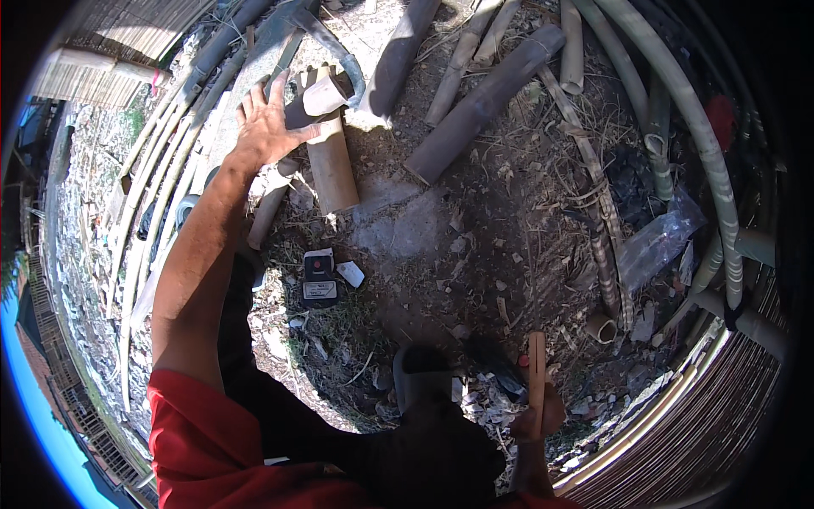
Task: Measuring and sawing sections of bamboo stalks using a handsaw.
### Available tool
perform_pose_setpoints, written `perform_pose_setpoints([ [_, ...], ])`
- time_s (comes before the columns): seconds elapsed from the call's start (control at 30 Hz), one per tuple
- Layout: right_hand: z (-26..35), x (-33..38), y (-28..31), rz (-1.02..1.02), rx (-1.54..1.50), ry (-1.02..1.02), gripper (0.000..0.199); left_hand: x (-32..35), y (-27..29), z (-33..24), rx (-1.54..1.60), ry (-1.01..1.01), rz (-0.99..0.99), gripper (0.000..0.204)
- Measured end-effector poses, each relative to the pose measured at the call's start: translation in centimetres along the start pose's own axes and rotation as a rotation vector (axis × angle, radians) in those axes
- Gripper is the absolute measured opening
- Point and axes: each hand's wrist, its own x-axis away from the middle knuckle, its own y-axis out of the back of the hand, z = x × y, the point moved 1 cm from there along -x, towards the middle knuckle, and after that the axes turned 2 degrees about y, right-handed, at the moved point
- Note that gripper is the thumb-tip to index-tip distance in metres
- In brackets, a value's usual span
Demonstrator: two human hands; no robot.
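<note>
Firstly, ground [475, 220]: littered, uneven; unsteady footing likely. Dark bamboo pole [487, 102]: lying right of centre; might roll if knocked. Pale bamboo section [333, 174]: beside the left hand [267, 123], which is spread wide, thumb at its edge, contact uncertain; loosely steadied, it could slip or tip. Slotted wooden piece [537, 373]: gripped in the right hand [553, 411]; a careless swing could catch outstretched fingers. Small black case [320, 270]: on the ground nearby; a tumbling section might strike it.

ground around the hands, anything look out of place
Yes: crumpled clear plastic lies among bamboo poles at right, like litter. A small dark boxy item sits on the dirt, seemingly misplaced, near the bamboo section by the left hand.
</note>
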Motion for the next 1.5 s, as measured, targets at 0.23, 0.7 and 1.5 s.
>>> perform_pose_setpoints([
  [0.23, -7.4, 3.6, 0.9, 0.048, 0.178, 0.142, 0.041, 12.0, 12.8, 14.6, -0.307, 0.043, -0.194, 0.090],
  [0.7, -8.2, -1.8, 0.3, 0.714, 0.526, -0.125, 0.047, 22.4, 6.2, 24.5, -0.048, 0.249, -0.022, 0.081],
  [1.5, 17.8, -21.5, -31.8, 0.752, 0.400, -0.043, 0.105, 20.4, -8.8, 22.0, -0.141, 0.310, 0.140, 0.104],
])
